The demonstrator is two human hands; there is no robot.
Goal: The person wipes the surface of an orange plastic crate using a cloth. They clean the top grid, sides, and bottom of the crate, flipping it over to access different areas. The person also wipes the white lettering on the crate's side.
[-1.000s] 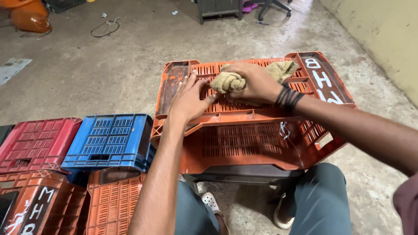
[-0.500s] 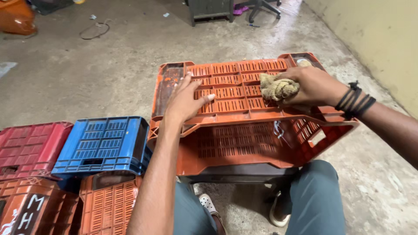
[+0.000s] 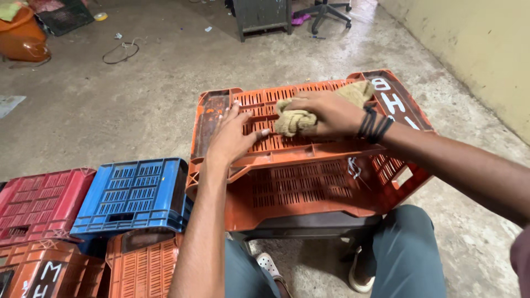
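Note:
An orange slatted plastic crate (image 3: pixel 309 182) rests tipped on a dark stool over my knees, one broad side facing up. My left hand (image 3: pixel 231 138) lies flat on that upper side near its left end, fingers spread. My right hand (image 3: pixel 326 113), with dark bands at the wrist, clutches a bunched tan cloth (image 3: pixel 293 120) and presses it on the slats at the middle of the upper side. Part of the cloth trails out behind the hand toward the crate's far right corner.
On the floor at my left lie a blue crate (image 3: pixel 132 196), a red crate (image 3: pixel 38 204) and two orange crates (image 3: pixel 141 265). An orange tub (image 3: pixel 22 38), a loose cord (image 3: pixel 118 52), a dark cabinet (image 3: pixel 262 14) and a chair base stand farther off. A yellow wall runs along the right.
My right hand has slid the cloth from the crate's right end back to the middle of its upper side. The left hand has stayed in place on the crate.

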